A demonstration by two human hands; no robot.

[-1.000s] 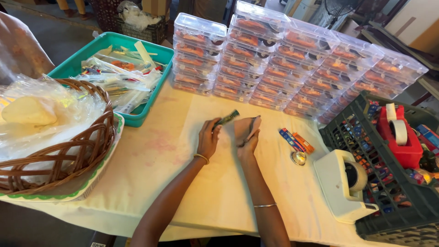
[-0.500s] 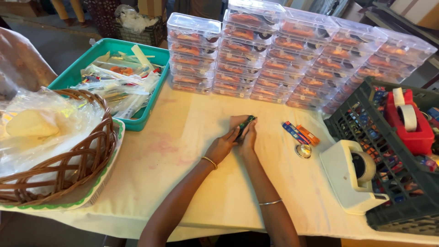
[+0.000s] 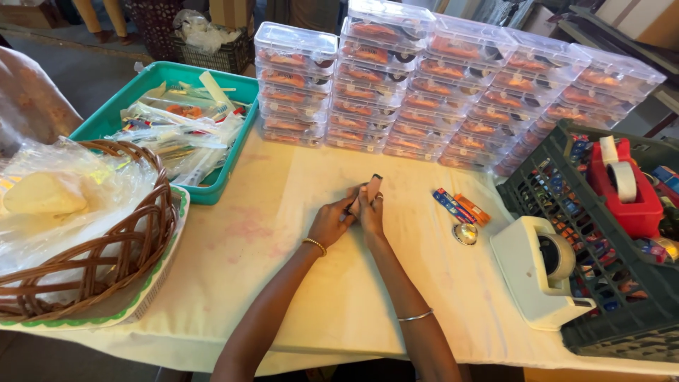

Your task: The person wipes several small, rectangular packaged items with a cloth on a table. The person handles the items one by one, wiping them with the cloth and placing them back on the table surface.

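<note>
- Left hand [image 3: 331, 221]: fingers curled closed around the lower end of a small dark-tipped stick [image 3: 369, 188].
- Right hand [image 3: 370, 212]: fingers closed against the same stick, pressed to the left hand.
- Both forearms extend forward over the cream tablecloth [image 3: 283, 269], wrists together.
- Half a second ago, the hands were further right; the stick was tilted.

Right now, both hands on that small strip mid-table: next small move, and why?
Probably lay the small strip flat on the white table cover beside the wrists. Left hand and right hand pinch it together, tilted up off the cloth, and its shape is hard to read while the fingers hide its lower end.
</note>
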